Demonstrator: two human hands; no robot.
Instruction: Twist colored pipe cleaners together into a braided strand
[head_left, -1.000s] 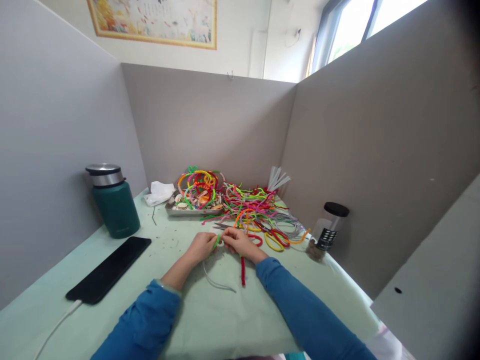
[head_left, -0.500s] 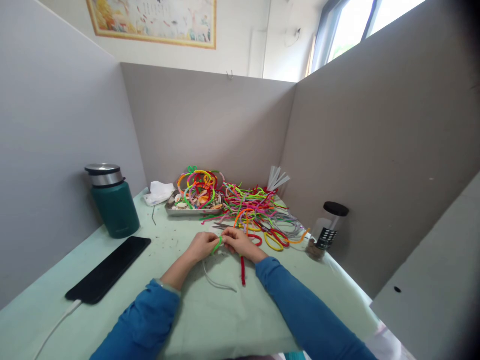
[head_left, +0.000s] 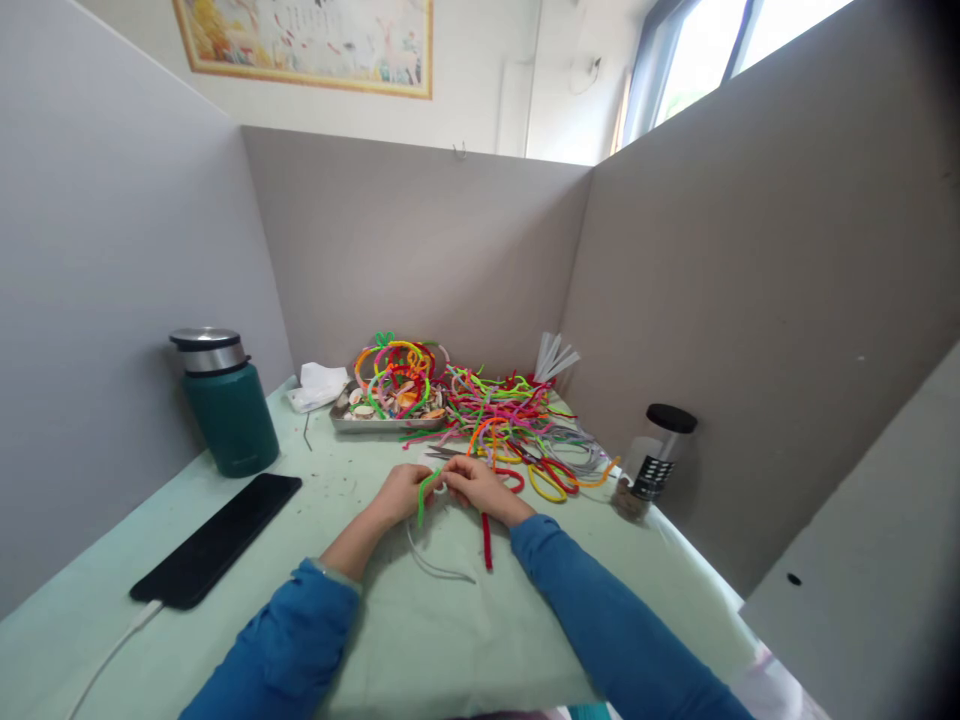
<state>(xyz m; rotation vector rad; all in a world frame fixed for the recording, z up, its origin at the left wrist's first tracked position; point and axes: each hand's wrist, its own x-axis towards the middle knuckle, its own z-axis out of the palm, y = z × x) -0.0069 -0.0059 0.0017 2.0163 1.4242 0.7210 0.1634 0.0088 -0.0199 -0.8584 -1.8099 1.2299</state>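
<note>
Between my hands is a bright green pipe cleaner point(head_left: 422, 502), its free end hanging down in front of my left fingers. My left hand point(head_left: 403, 493) is closed in a pinch on it. My right hand point(head_left: 478, 486) meets the left from the other side, its thumb and fingertips pinched at the pipe cleaner's upper part; the exact grip is hidden. A thin grey-white cord point(head_left: 435, 570) curves over the cloth below my hands. Under my right wrist a red pipe cleaner point(head_left: 487, 545) sticks out toward me. Scissors point(head_left: 444, 453) lie just beyond my fingers, partly covered.
A metal tray point(head_left: 386, 425) holds shells and looped pipe cleaners at the back. Right of it spreads a pile of coloured pipe cleaners point(head_left: 502, 405). A green bottle point(head_left: 231, 420) and a phone point(head_left: 217, 540) are at left, a clear jar point(head_left: 652, 465) at right. Grey partitions point(head_left: 420, 240) surround the table.
The green pipe cleaner's end has swung left and down, and now hangs longer in front of my left fingers. Both hands stay in nearly the same place.
</note>
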